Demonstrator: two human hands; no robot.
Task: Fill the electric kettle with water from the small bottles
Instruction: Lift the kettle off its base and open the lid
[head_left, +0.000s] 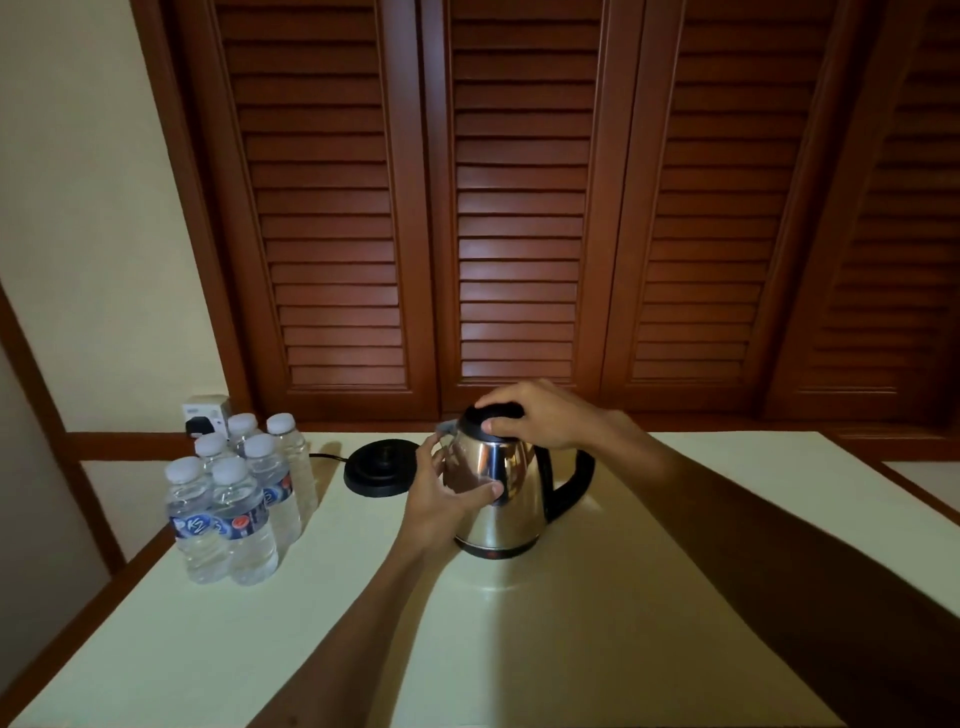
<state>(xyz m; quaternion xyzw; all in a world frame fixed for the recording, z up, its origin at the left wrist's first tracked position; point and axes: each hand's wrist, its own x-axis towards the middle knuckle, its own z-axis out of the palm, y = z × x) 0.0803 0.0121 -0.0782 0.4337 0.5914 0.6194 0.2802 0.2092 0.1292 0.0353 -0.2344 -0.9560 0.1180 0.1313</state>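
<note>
A: Where is the kettle (501, 488)?
B: It stands upright on the pale bench (597, 639), near the middle, off its black base (379, 467), which lies just to its left. The black handle points right.

A: And the hands?
B: Both are on the kettle. The left hand (441, 499) wraps the steel body from the left, thumb across the front. The right hand (540, 415) curls over the black lid (491, 415) from above, its thumb on the lid's near edge.

A: The bottles?
B: Six small water bottles (234, 499) stand clustered at the bench's left edge, well apart from the kettle, all with white caps on.

A: Anything else?
B: A cord runs from the base toward a wall socket (205, 413) behind the bottles. Brown slatted doors (519, 208) fill the back.
</note>
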